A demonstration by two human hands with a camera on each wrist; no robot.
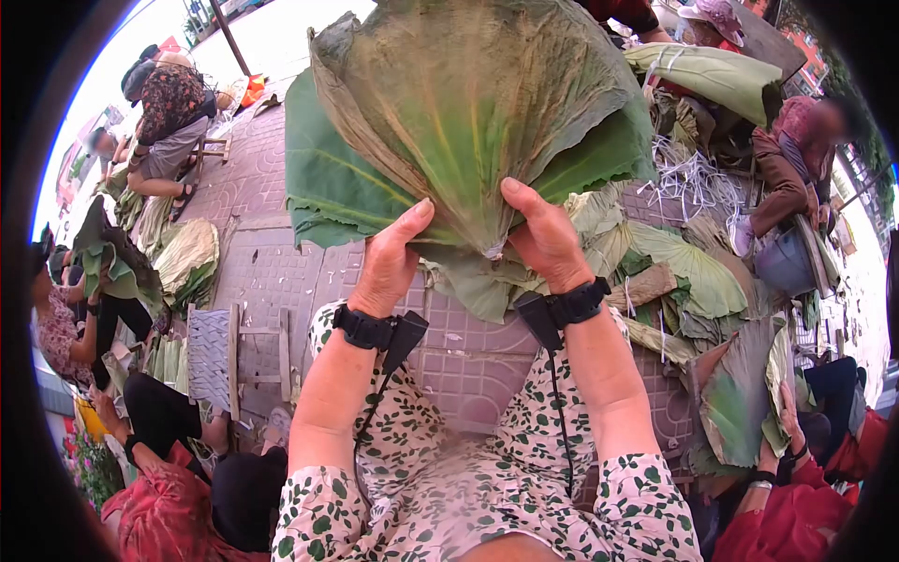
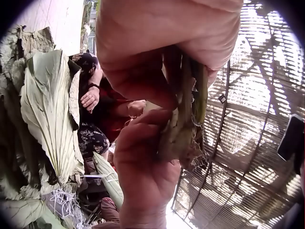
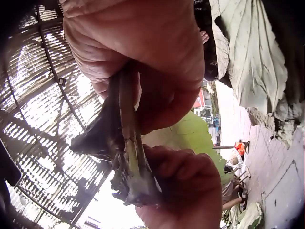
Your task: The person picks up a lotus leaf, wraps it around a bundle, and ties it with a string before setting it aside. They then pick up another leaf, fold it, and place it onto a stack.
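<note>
Green-and-brown leaf bundle, gripped in both hands

Leaf bundle: large leaves layered, held up in front of the wearer, above the paving and beyond the knees. Gathered stem end points back at the wearer; the blades fan out away from the body. Long axis runs nearly straight ahead, with veins radiating from the pinched base. Top leaf papery, wrinkled, olive-brown with a green middle; the leaf under it smoother, deeper green, showing at both sides. Stem end ragged and fibrous in the wrist views.

Grip: narrow on both sides. Left hand and right hand each pinch the base, thumbs uppermost, fingers curled in beneath. Black wrist straps on both arms.

Outward: patterned trousers, white with dark green leaf print. Ground is pinkish paving, tiles with curved grooves. To the left, a low stool with a woven seat. To the right, a leaf heap, pale and creased, with a tangle of white strips beyond it and a grey bucket farther right. Seated people all around. Slatted roofing lets bright light through.
</note>
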